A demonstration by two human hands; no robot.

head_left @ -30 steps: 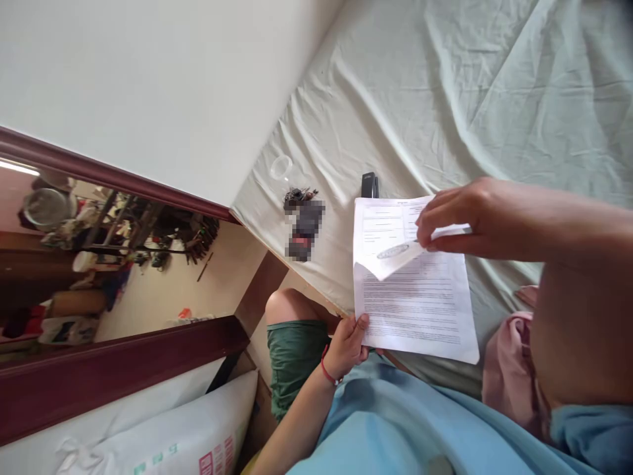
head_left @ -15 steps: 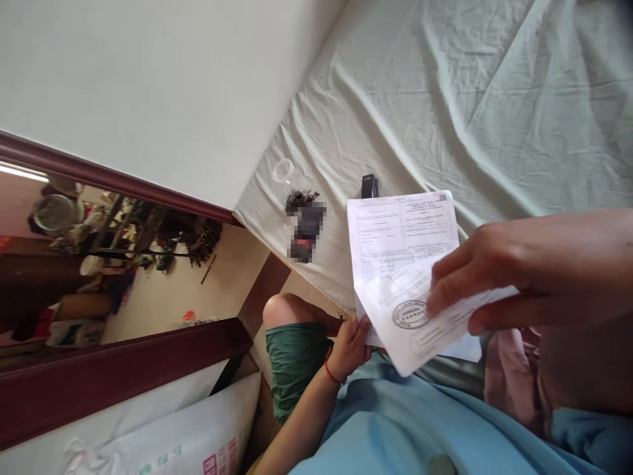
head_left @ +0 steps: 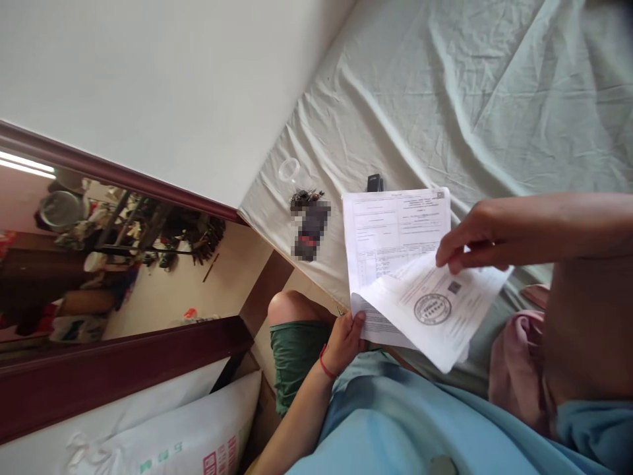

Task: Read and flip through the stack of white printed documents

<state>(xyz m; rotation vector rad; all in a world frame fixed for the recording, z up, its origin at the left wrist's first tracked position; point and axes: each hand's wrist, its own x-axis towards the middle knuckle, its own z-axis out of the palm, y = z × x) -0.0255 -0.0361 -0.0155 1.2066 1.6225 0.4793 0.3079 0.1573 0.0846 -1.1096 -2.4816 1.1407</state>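
Apparently mid page-turn: left hand [head_left: 347, 338] pinches papers [head_left: 390, 227]; right hand [head_left: 467, 241], half-curled, touches folded sheet [head_left: 435, 313] beneath it, grip unclear. Next move likely needs left hold steady.

Print on the papers [head_left: 395, 221] too small to read; ring lettering on the stamp [head_left: 432, 309] likewise. Turned page [head_left: 440, 349] covers part of the sheet below. Left hand [head_left: 346, 342]: some fingers hidden under papers. Black object [head_left: 374, 183] partly behind papers, can't identify. Dark item [head_left: 312, 227] pixelated, unclear. Right forearm [head_left: 568, 224] cut by right edge; white sack [head_left: 198, 435] by bottom edge.
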